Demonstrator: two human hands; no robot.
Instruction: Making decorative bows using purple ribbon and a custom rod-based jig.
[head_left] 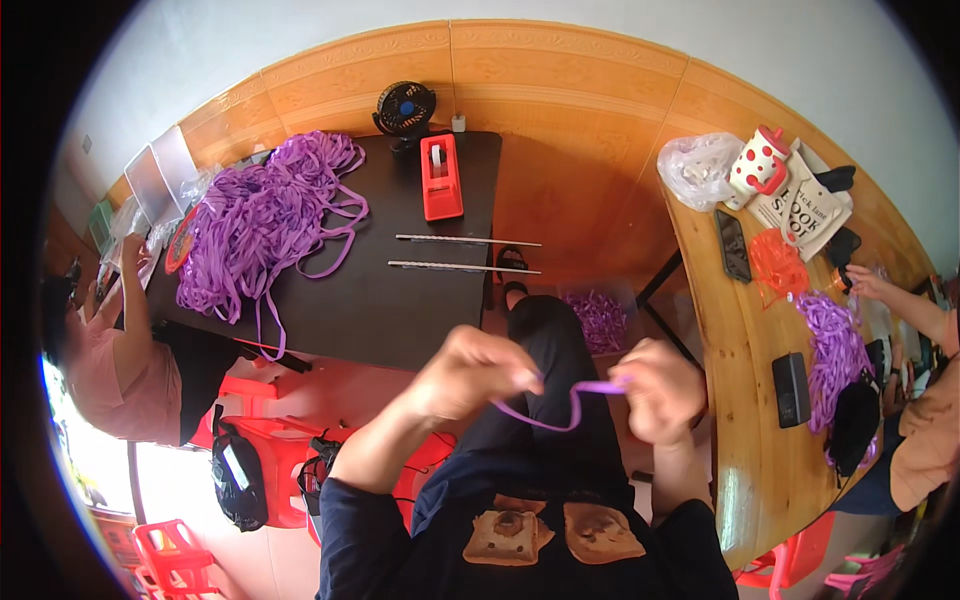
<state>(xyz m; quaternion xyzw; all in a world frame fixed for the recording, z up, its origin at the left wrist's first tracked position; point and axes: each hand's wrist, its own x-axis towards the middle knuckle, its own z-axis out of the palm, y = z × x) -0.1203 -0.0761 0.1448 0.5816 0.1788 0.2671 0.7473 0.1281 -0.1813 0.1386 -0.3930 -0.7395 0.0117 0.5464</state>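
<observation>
A short piece of purple ribbon [574, 408] hangs in a loose curve between my two hands, above my lap. Pinched fingers of my left hand [478, 372] hold its left end. The other end is gripped in my right hand [660, 388], whose fingers are curled closed. Left of my hands, a big tangled heap of purple ribbon [255, 235] covers part of the dark table [390, 320]. Two thin metal chopsticks [465, 240] lie apart, jutting past that table's right edge. Beneath, a clear bin [628, 350] on the floor contains more purple ribbon [598, 322].
On the dark table stand a red tape dispenser [441, 180] and a black fan [405, 108]. Another person [125, 360] sits at left. A wooden table [735, 400] at right bears a phone [732, 245], a dotted cup [758, 165] and ribbon; a co-worker's hand [870, 283] reaches over it.
</observation>
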